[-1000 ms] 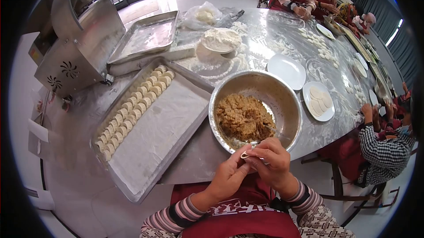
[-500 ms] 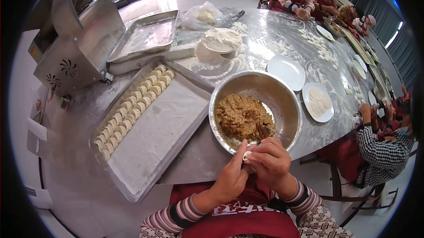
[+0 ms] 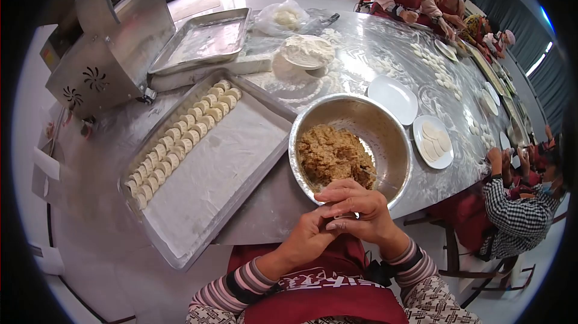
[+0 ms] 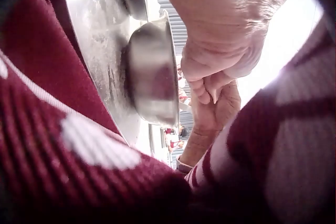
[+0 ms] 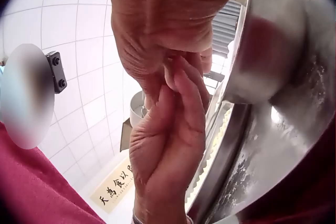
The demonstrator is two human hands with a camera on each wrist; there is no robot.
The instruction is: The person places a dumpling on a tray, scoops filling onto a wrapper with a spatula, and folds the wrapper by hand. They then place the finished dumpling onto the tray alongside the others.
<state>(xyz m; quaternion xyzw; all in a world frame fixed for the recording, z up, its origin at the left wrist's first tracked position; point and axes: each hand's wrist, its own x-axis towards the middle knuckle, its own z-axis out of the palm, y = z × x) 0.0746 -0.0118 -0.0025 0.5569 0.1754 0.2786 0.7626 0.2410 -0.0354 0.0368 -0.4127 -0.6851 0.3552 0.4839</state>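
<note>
Both hands meet at the near rim of a steel bowl holding brown minced filling. Between them is a dumpling, mostly covered by fingers; a pale dough edge peeks out in the left wrist view. My left hand grips it from the left, thumb and fingers pressed together. From the right, my right hand pinches it, fingers lying over the left fingertips. Left of the bowl, a paper-lined tray carries rows of finished dumplings. A white plate of round wrappers lies to the right.
A bare white plate sits behind the bowl's right side. Farther back are a heaped bowl of flour, a bagged lump of dough and another tray. A steel machine stands at left. Other people work along the table's right side.
The hands have drawn closer together, and the right fingers now cover the dumpling that showed earlier between the fingertips. The head view has shifted slightly. A far person's arm has reached toward a plate.
</note>
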